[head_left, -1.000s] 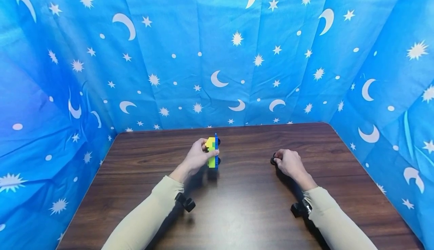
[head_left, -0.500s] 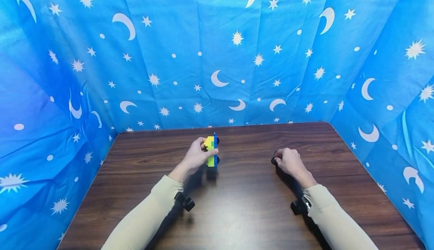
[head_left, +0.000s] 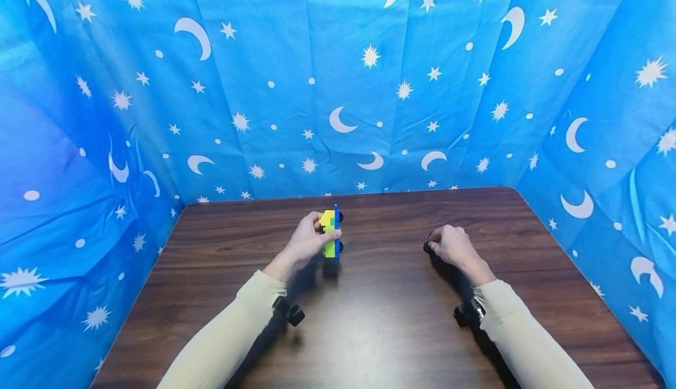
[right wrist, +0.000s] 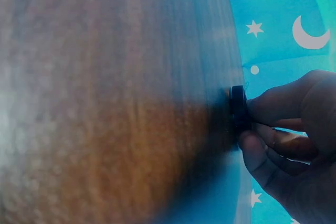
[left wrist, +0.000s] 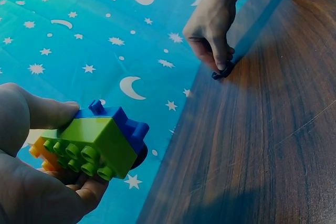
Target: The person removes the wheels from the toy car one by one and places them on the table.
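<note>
My left hand (head_left: 303, 245) grips a toy brick car (left wrist: 102, 135) on its side, thumb on the blue base and fingers beneath. It has a lime studded brick, a yellow-orange brick at one end, and black wheels (head_left: 341, 247) facing right in the head view. The left hand holds it above the table, with a shadow below. My right hand (head_left: 455, 245) pinches a small black disc-like piece (right wrist: 239, 108) between thumb and fingers, close over the tabletop on the right. Fingers hide part of this piece, so I cannot tell exactly what it is.
The dark wood-grain table (head_left: 380, 307) extends under both hands. A blue cloth (head_left: 348, 84) with white moons and stars hangs behind it and along both sides. Black wrist cameras (head_left: 289, 311) sit on both sleeves.
Both hands keep their holds and stay almost in place. The right hand has shifted very slightly, and the whole head view has tilted a little.
</note>
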### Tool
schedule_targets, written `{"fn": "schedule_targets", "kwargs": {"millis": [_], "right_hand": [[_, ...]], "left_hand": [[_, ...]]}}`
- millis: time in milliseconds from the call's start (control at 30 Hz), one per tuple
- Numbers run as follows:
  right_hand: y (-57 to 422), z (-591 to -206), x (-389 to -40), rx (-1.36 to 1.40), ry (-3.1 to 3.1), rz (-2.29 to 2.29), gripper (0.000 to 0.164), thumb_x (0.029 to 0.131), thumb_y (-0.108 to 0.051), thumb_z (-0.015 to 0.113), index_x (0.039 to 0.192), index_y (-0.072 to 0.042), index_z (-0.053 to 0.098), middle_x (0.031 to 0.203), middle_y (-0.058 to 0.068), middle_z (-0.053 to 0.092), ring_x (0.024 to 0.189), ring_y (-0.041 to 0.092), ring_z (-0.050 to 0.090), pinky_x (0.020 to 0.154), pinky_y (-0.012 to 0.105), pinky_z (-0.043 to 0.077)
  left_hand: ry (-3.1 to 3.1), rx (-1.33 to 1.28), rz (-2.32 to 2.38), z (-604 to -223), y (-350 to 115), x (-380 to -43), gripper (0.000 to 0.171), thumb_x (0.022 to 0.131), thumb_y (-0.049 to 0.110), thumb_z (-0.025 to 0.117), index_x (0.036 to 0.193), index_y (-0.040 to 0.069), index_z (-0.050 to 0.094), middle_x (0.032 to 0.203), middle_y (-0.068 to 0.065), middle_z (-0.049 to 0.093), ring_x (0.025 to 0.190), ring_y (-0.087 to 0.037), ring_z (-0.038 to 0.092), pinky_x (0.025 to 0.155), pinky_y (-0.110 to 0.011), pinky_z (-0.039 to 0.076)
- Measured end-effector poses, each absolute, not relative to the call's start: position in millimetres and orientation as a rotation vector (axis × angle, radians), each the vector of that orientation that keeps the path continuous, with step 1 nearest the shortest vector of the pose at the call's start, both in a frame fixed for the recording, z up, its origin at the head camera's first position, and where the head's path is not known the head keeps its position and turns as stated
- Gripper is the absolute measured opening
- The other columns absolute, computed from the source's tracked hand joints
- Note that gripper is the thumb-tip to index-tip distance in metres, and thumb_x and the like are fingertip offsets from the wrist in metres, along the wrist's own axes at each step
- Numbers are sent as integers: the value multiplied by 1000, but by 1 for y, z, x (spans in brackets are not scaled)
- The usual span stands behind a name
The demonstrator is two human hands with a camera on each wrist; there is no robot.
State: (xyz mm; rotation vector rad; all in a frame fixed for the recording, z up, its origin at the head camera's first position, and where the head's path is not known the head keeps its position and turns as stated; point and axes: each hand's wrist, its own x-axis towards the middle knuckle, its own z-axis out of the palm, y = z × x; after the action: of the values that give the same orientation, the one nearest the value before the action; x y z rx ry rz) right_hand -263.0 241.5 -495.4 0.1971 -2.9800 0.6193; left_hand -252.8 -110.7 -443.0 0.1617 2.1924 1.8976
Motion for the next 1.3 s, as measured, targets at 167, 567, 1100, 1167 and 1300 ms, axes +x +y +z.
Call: {"fn": "schedule_targets", "kwargs": {"millis": [167,567,1100,1167,1300], "right_hand": [[243,-493,-264,219,-2976,633,13,87,-15,68,91,-5,75,86,10,74,89,37,66,81,52,51],[244,-493,-261,199,-2963,680,12,87,-16,69,90,-5,75,84,9,74,87,35,66,79,52,51],[245,-489,-259,163,-2963,737,20,89,-20,68,100,-4,72,68,-2,69,69,17,62,70,41,50],[245,-487,-259,166,-2946,746,18,89,-19,67,98,-4,72,67,-3,69,65,14,61,68,39,49],[241,-481,-258,196,-2880,751,18,87,-20,70,96,-5,73,75,1,72,69,18,65,69,41,51]], "left_hand": [[2187,149,1900,-441,-111,-253,43,89,7,69,124,2,44,116,-19,63,98,-23,64,90,-42,55],[2175,162,1900,-442,-111,-254,42,90,7,68,124,2,44,116,-19,62,98,-23,65,87,-41,56],[2150,154,1911,-443,-110,-253,43,90,9,69,124,3,44,115,-19,62,97,-23,65,84,-39,57],[2154,154,1910,-443,-110,-254,42,90,9,69,124,2,44,115,-19,62,96,-23,65,84,-39,57],[2149,152,1910,-444,-110,-253,42,90,9,69,123,2,44,116,-19,62,96,-23,66,85,-40,57]]}}
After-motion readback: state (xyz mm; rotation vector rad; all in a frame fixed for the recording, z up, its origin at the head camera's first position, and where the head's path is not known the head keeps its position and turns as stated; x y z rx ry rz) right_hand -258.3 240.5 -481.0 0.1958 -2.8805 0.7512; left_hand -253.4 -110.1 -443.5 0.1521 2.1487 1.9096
